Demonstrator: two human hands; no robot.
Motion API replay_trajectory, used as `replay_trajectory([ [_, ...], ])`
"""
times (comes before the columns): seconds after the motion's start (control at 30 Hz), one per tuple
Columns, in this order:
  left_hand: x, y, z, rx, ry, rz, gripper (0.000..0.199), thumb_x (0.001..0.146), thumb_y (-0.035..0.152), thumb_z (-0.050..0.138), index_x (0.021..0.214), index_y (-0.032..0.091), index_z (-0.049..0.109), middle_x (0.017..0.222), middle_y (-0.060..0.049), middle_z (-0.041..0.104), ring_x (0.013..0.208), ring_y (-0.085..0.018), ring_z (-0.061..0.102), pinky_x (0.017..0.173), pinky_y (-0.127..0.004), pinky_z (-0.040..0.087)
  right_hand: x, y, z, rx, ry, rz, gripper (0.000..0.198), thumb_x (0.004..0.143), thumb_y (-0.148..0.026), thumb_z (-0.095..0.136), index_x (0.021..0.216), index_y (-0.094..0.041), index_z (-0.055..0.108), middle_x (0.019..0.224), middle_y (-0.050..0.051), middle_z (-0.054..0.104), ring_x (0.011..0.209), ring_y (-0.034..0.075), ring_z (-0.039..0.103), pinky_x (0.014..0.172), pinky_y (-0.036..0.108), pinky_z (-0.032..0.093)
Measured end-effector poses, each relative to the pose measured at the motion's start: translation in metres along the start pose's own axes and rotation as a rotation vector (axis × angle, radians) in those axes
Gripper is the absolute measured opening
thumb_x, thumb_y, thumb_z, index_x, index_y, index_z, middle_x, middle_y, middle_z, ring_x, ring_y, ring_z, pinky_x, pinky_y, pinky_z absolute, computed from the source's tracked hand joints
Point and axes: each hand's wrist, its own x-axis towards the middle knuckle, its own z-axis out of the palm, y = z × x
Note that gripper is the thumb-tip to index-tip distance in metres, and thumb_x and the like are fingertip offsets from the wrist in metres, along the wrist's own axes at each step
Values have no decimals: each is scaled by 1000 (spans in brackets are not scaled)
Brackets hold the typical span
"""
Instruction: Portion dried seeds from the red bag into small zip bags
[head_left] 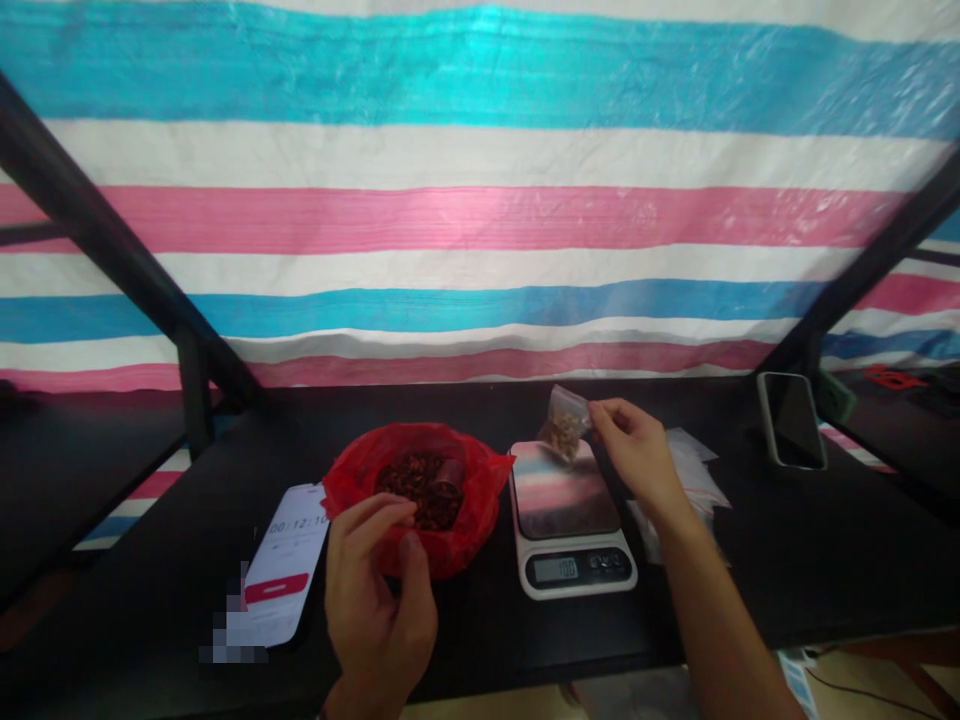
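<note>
Item one: a small clear bag (564,425), its lower part filled with tan-brown pieces, its upper part clear and creased. It hangs tilted at the far edge of the scale (566,500), upper end to the far left; whether its lower end touches the metal plate, you cannot tell.

Item two: your right hand (641,450), thumb and forefinger pinched together on the right edge of that bag, the other fingers curled.

Item three: your left hand (379,590), fingers curved and thumb held apart from them, a gap between the tips, at the near left side of the red bag (480,520). You cannot tell whether it touches the plastic; no object shows between the tips.

Item four: the red bag itself, thin, crumpled and wide open, left of the scale, with dark reddish-brown pieces (405,480) inside and a small translucent cup (450,474) lying among them.

Item five: the scale, white with a shiny plate, its display (555,569) appearing to read 10.0.

Item six: clear bags (694,470), loosely piled right of the scale, partly behind your right wrist.
</note>
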Motion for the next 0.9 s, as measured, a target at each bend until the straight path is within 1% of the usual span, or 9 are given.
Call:
replay_trajectory([
  [0.1,-1,-3,-2,21,-1,-3,28,95,0,59,114,21,64,108,-5,63,101,-19,64,87,-34,53,19,-7,16,-1,72,-9,54,91,-70,57,91,-19,72,80,9,77,72,24,70,68,35,53],
  [0.23,-1,-6,-3,36,-7,-9,28,95,1,59,113,22,64,107,-4,64,100,-20,65,84,-35,53,30,0,27,-93,59,-28,50,88,-66,58,88,-20,77,89,12,82,82,27,74,78,38,57],
  [0.37,1,-6,-5,32,3,-12,26,96,1,58,111,21,65,106,-4,63,99,-19,64,85,-33,52,24,21,-10,-271,203,37,48,88,-61,57,99,-21,80,99,16,83,92,34,74,86,46,55],
  [0.5,2,-8,-9,64,-17,-6,25,96,2,59,111,21,65,105,-4,64,96,-18,63,82,-33,51,8,50,-71,-476,319,142,31,69,-53,73,79,-24,80,85,17,79,82,39,71,85,56,52],
  [0.57,1,-8,-10,78,-18,9,25,96,2,60,111,22,65,105,-4,64,95,-19,64,81,-34,51,1,63,-88,-670,312,121,36,71,-55,69,84,-24,82,89,18,79,81,40,72,82,57,52],
  [0.63,1,-7,-10,84,-19,14,24,96,3,60,110,22,65,104,-4,64,93,-19,64,79,-34,51,-4,71,-93,-737,270,106,39,74,-57,65,87,-25,82,91,17,80,80,39,73,78,53,53],
  [0.73,2,-6,-9,79,-23,16,24,97,2,59,110,22,64,103,-4,64,93,-18,64,78,-32,52,-7,71,-89,-718,229,125,29,74,-50,63,80,-27,80,82,14,80,73,36,73,70,47,52],
  [0.83,2,-3,-8,62,-28,34,26,96,1,59,110,22,64,104,-4,64,94,-18,65,79,-31,54,-9,51,-88,-687,269,150,27,77,-45,59,80,-26,78,80,14,80,71,36,73,66,46,50],
  [0.9,0,1,-6,44,-37,65,28,95,1,61,111,22,64,105,-4,65,94,-18,67,80,-31,57,-12,24,-89,-583,300,122,28,79,-48,61,86,-26,78,83,14,80,75,35,73,67,45,51],
])
